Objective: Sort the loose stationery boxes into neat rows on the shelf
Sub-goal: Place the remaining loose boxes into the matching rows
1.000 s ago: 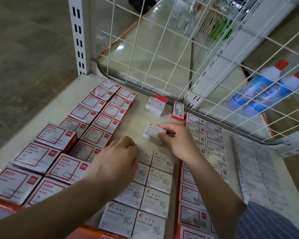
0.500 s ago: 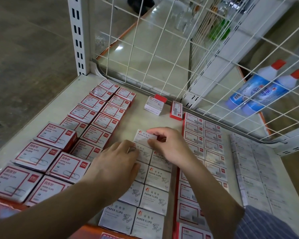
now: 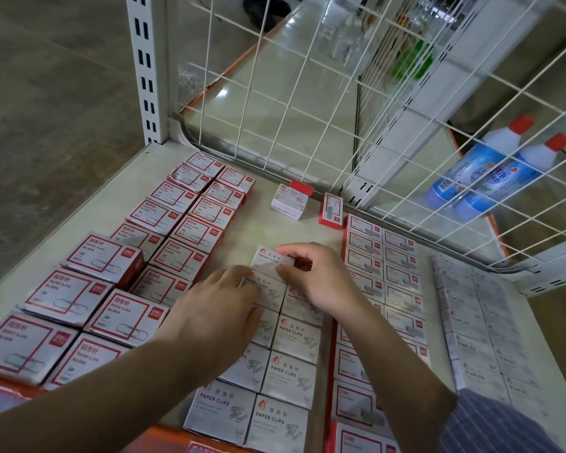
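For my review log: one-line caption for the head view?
Right hand sets a paper clip box onto the middle row; left hand steadies it.

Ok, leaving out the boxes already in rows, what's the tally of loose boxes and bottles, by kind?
Loose white box at the back: 1
Loose red box at the back: 1
Paper clip box pinched by the right hand: 1
Blue bottles behind the mesh: 2
Total: 5

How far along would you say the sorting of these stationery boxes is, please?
Mostly done: the red-framed boxes, paper clip boxes and staples boxes lie in rows. In hand: the right hand sets a paper clip box at its row's far end while the left hand steadies the row. Left: two loose boxes by the grid.
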Demonstrator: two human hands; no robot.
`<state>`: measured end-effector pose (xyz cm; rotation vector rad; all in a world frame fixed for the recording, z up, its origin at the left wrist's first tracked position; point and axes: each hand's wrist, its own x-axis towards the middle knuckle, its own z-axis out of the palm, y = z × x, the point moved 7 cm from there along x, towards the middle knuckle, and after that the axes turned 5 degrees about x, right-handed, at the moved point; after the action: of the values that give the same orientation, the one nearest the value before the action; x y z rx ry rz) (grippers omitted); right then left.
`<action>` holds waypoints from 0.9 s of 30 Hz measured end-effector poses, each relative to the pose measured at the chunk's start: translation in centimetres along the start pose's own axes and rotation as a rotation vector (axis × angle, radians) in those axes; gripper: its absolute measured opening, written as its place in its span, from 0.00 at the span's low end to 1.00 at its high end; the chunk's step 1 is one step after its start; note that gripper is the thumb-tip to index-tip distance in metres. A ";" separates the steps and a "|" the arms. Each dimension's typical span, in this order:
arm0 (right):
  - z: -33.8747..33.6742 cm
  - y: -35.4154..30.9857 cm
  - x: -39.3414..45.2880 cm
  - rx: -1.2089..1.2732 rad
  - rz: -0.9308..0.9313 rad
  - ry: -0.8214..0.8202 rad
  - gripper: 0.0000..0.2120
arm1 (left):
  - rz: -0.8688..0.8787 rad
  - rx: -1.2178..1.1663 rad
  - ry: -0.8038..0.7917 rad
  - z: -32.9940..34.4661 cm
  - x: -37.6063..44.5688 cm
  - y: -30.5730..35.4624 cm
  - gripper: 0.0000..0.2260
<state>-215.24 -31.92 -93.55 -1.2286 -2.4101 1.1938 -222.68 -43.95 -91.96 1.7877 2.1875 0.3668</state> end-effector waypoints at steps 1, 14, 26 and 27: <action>0.0 0.0 0.0 0.000 0.000 0.001 0.15 | 0.001 -0.004 0.004 0.0 0.0 0.0 0.17; 0.0 0.3 0.2 0.010 -0.012 -0.012 0.14 | 0.002 -0.041 0.028 -0.3 0.8 -0.5 0.14; -3.5 0.9 4.0 -0.076 -0.021 0.303 0.16 | 0.103 0.090 -0.006 0.0 3.3 0.3 0.20; -3.5 0.9 4.4 -0.083 -0.018 0.323 0.16 | 0.105 0.098 -0.016 0.0 3.4 0.4 0.19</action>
<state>-215.82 -26.33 -92.67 -1.3063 -2.2430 0.8219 -223.00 -40.51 -92.05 1.9563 2.1401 0.2711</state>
